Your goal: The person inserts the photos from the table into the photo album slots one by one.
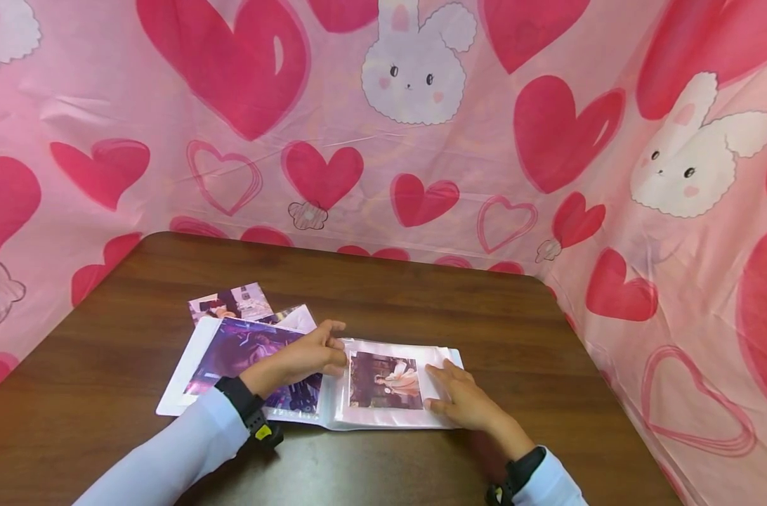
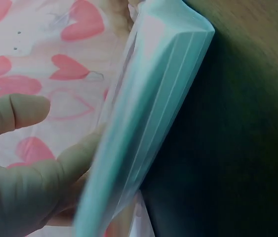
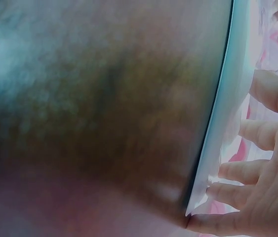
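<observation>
An open photo album (image 1: 329, 414) with clear pocket pages lies on the table. Its left page carries a large purple picture (image 1: 244, 349). In the right page's sleeve sits a smaller photo (image 1: 386, 380) of a figure in a peach dress. My left hand (image 1: 310, 351) is over the middle of the album, fingers mostly extended beside the fold; the left wrist view shows its thumb (image 2: 27, 109) held away from the album. With fingers spread, my right hand (image 1: 466, 397) rests on the right page's outer edge. In the right wrist view, several fingertips touch that edge.
Behind the album's left page, partly covered by it, lie a loose photo (image 1: 232, 302) and a pale card-like piece (image 1: 299, 320). The brown wooden table (image 1: 383, 295) reaches a pink heart-and-rabbit curtain (image 1: 339, 91) at the back and sides.
</observation>
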`<state>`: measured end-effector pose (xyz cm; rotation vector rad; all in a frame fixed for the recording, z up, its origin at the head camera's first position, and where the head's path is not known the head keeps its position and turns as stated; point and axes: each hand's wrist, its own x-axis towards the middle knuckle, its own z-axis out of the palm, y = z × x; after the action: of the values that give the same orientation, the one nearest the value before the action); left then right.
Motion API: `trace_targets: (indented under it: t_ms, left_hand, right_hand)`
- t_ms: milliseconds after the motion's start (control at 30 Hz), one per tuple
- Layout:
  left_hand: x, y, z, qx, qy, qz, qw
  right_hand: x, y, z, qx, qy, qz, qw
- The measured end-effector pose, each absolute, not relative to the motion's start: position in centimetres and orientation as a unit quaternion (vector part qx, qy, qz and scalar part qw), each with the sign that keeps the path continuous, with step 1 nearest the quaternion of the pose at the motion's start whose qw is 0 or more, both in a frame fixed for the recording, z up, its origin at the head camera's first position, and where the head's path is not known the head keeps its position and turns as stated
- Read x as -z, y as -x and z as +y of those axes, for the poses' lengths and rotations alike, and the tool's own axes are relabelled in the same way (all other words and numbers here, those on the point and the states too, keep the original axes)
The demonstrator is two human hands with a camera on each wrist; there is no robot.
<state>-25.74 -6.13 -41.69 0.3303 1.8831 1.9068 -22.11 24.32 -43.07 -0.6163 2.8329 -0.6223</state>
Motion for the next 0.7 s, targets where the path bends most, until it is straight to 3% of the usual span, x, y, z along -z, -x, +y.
trace_targets:
  t_ms: [400, 700]
  left_hand:
    - [41.7, 25.5, -6.0, -0.664, -0.116, 0.712, 0.195]
    - [41.5, 25.5, -7.1, -0.509, -0.198, 0.832, 0.097]
  right_hand:
    - [43.0, 22.1, 24.3, 0.211, 0.208, 0.951, 0.089]
    - [43.0, 22.3, 24.3, 0.212, 0.211, 0.95, 0.094]
